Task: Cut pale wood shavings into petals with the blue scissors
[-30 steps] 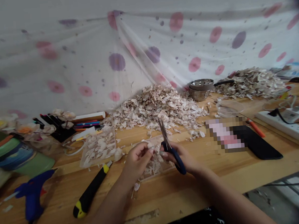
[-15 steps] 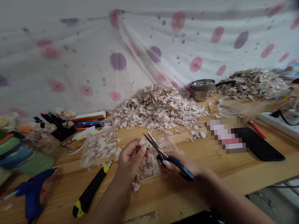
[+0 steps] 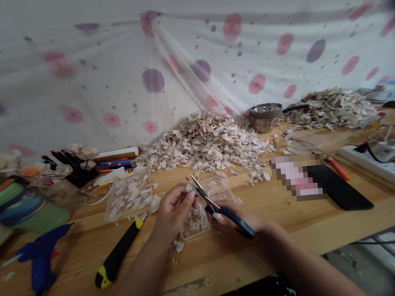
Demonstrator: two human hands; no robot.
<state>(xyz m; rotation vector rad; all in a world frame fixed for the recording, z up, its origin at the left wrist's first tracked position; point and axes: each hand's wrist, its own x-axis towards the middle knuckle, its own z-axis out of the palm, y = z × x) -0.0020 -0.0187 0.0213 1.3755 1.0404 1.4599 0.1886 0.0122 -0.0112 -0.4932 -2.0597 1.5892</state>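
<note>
My right hand (image 3: 240, 218) grips blue-handled scissors (image 3: 220, 208), blades pointing up and left with their tips at my left fingertips. My left hand (image 3: 173, 210) is pinched on a small pale flake (image 3: 189, 187) held against the blades. Both hands hover over a clear plastic tray (image 3: 218, 190) that holds pale flakes. A second clear tray (image 3: 130, 193) with more flakes lies to the left of it. Behind them sits a big heap of pale flakes (image 3: 207, 142).
A yellow-black utility knife (image 3: 118, 254) and a blue glue gun (image 3: 40, 263) lie at the left. Pens (image 3: 114, 164), stacked green bowls (image 3: 16, 205), metal bowls (image 3: 265, 114), a second flake heap (image 3: 332, 108), a black phone (image 3: 339, 191), an orange pen (image 3: 337, 168) and a power strip (image 3: 382, 164) are around. Spotted cloth hangs behind.
The scissors swung from upright to leaning left, their tips now at my left fingertips. My right hand dropped slightly; my left hand stayed pinched over the tray.
</note>
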